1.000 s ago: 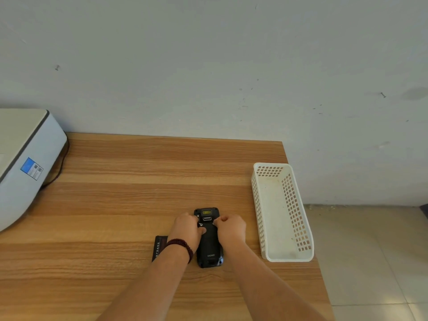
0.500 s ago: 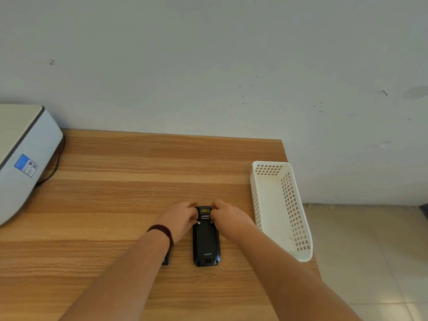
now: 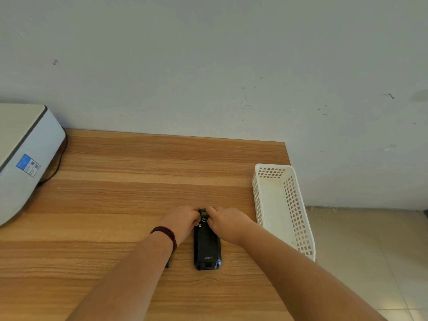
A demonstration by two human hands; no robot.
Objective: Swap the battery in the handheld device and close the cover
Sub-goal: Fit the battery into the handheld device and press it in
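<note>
A black handheld device lies face down on the wooden table, its back cover on and its scanner end pointing away from me. My left hand, with a dark bead bracelet at the wrist, pinches the left side of the device's far end. My right hand pinches the right side of that same end. A dark flat battery lies on the table to the left of the device, almost wholly hidden under my left forearm.
A white perforated plastic basket stands at the table's right edge, close to my right arm. A white machine with a blue label and a dark cable sits at the back left. Tiled floor lies beyond the right edge.
Both hands have slid from the middle of the device up to its far end, baring the lower back cover. My left forearm now covers the battery beside the device.
</note>
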